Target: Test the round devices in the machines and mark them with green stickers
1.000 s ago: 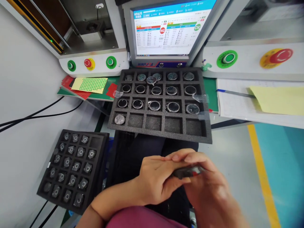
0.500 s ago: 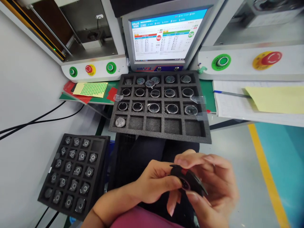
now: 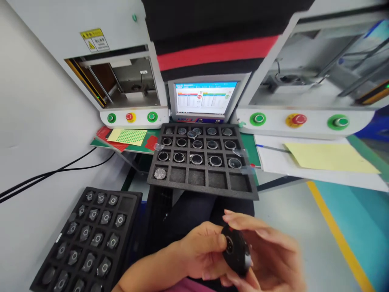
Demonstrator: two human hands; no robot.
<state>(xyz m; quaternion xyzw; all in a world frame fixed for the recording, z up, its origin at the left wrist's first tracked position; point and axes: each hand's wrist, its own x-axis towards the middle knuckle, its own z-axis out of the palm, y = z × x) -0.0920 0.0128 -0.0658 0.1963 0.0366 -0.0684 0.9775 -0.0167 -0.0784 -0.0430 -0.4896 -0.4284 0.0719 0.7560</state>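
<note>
Low in front of me, both my hands are closed around a black round watch case (image 3: 238, 253), tilted with part of its back and the round sensor showing. The thumb of my left hand (image 3: 202, 249) presses on the sensor side. My right hand (image 3: 270, 251) grips the opposite edge, with some of its fingers curled behind the case. Beyond my hands lies a dark foam tray (image 3: 194, 186) of round watch faces (image 3: 197, 159). One loose face (image 3: 192, 134) rests across the dividers near the back row.
On the lower left, a second foam tray (image 3: 127, 202) holds several wrapped watch cases (image 3: 98, 239). Behind stand a monitor (image 3: 205, 97) and test machines with green buttons (image 3: 259, 118) and red stops (image 3: 298, 119). Yellow paper (image 3: 331, 158) and a pen (image 3: 273, 149) lie at right.
My view has tilted up, showing more of the machines. The watch case has turned in my hands, so its sensor back shows more. A red patch on it is now mostly covered.
</note>
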